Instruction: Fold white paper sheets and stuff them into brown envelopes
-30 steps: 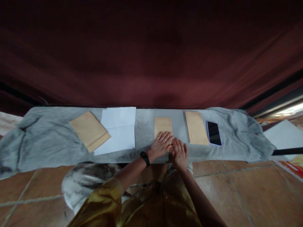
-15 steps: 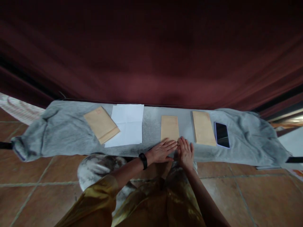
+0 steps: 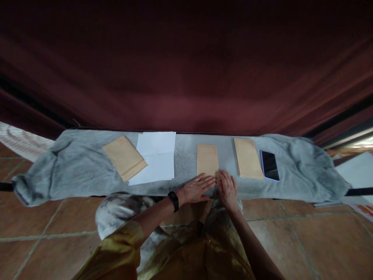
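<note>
A brown paper envelope (image 3: 207,159) lies flat on the grey cloth, its near end partly hidden under my fingers. My left hand (image 3: 198,189), with a black band on the wrist, lies flat across that near end, fingers stretched toward the right. My right hand (image 3: 228,189) rests at the envelope's near right corner, palm down with its fingers extended. To the right is a stack of brown envelopes (image 3: 248,158). Over on the left, more brown envelopes (image 3: 124,157) overlap white paper sheets (image 3: 157,155) that show a crease across the middle.
A phone (image 3: 269,165) with a purple edge lies right of the envelope stack. The grey cloth (image 3: 81,163) covers a long narrow surface. Behind it hangs a dark red curtain (image 3: 186,89). Below is a tiled floor (image 3: 271,233), with my knees close to the near edge.
Both hands stay at the envelope's near end, with only slight finger movement. The whole view has shifted a little, and the objects lie as before.
</note>
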Demonstrator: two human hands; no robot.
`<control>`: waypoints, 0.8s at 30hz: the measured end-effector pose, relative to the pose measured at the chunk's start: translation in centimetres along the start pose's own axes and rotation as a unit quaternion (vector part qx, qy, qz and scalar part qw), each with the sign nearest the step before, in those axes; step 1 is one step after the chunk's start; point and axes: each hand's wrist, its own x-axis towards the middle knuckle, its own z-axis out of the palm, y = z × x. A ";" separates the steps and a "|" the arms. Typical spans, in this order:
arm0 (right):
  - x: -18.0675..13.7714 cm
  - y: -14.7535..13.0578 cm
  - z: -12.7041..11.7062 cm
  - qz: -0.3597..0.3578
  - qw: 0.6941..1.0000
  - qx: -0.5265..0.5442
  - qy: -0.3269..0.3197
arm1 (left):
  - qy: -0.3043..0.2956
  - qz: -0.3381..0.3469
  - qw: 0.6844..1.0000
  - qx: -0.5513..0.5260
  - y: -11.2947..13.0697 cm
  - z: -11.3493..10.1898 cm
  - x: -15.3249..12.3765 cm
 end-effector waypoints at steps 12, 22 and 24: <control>-2.3 -2.8 -0.2 -0.054 0.997 -0.033 -0.050 | 0.004 -0.002 1.000 -0.001 -0.4 0.8 -0.4; -2.8 -1.7 -1.0 -0.043 0.997 -0.047 -0.039 | -0.015 -0.037 0.999 0.017 -1.2 1.0 -3.0; -2.8 -1.6 -1.1 -0.037 0.998 -0.045 -0.031 | -0.012 -0.042 0.999 0.027 -1.2 0.9 -3.5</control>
